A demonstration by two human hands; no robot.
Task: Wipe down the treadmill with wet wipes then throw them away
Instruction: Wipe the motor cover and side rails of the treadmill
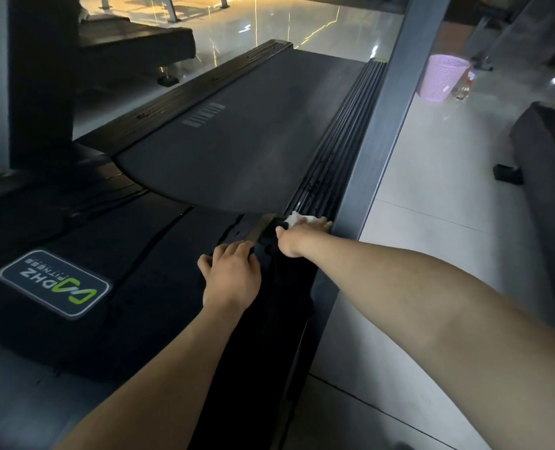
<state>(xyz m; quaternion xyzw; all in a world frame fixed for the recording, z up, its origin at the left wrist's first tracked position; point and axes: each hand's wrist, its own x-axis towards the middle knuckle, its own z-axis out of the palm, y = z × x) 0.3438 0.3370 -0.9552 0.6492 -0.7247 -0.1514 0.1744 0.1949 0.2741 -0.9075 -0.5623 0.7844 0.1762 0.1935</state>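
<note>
Head view: the job looks partly done. The right hand (302, 237) presses a white wet wipe (297, 219) onto the near end of the treadmill's (253, 141) ribbed side rail (341, 134). The wipe is bunched under the fingers and shows only at their far side. Just beyond the fingertips the rail looks glossy, and wet streaks lie on the motor cover (140, 254) beside the left hand (232, 274), so these parts seem to have been wiped. The belt looks dull and dry. I cannot tell whether the rail on the far side of the left hand has been wiped. Most of the rail ahead of the right hand is likely left to do, and the wipe is not yet thrown away. The pink basket (443, 77) stands on the floor well beyond the right hand and further to its right.

The right arm reaches forward with the palm down, fingers fairly straight and close together, flat on the wipe. The left hand rests knuckles-up on the cover, fingers loosely bent, holding nothing, and seems to brace the body.
</note>
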